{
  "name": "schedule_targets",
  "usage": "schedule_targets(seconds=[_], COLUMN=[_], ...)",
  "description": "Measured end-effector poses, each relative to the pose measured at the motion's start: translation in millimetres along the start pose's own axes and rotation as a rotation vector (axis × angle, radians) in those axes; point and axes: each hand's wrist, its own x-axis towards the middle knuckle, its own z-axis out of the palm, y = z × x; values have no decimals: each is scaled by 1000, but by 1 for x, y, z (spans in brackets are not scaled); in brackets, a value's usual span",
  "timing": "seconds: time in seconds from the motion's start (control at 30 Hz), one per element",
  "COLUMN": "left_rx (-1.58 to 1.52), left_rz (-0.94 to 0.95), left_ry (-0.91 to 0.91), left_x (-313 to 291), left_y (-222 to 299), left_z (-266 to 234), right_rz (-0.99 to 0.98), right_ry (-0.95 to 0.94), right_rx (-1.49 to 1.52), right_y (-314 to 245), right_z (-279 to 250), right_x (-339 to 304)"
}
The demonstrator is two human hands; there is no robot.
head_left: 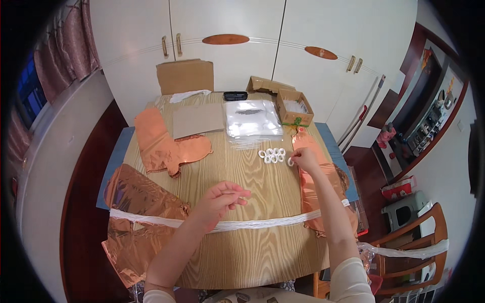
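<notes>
My right hand (306, 160) pinches a small white ring-shaped coil (290, 161) at the right side of the table. Just left of it, several similar white coils (273, 155) lie in a cluster of two rows. My left hand (222, 202) hovers over the middle of the table, palm turned to the right. Its fingers are half bent and somewhat apart, and I see nothing in them. Beneath the left wrist a long white strip (252, 225) stretches across the table. Copper-coloured foil balloons (316, 174), flat and uninflated, lie under and beside my right forearm.
More flat copper foil pieces (151, 144) rest at the left, one large sheet (141, 197) under the strip. Farther back are clear plastic bags (252, 118), grey-brown card (198, 118), a black case (235, 95) and a cardboard box (295, 107). A wooden chair (419, 252) stands at the right.
</notes>
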Motion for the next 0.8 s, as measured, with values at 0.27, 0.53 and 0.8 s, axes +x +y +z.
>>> schedule_targets(seconds=[0.27,0.53,0.8], left_rx=[-68,-84,-85], left_rz=[8,17,31], left_ry=[-6,-18,-9], left_x=[1,2,1], left_y=[-1,-1,3], left_z=[-9,-8,-9], right_rz=[-85,-89,-279], right_ry=[72,63,235], right_rx=[-150,-235,-80], right_y=[-6,-14,-14], right_z=[17,14,11], right_x=[17,18,-3])
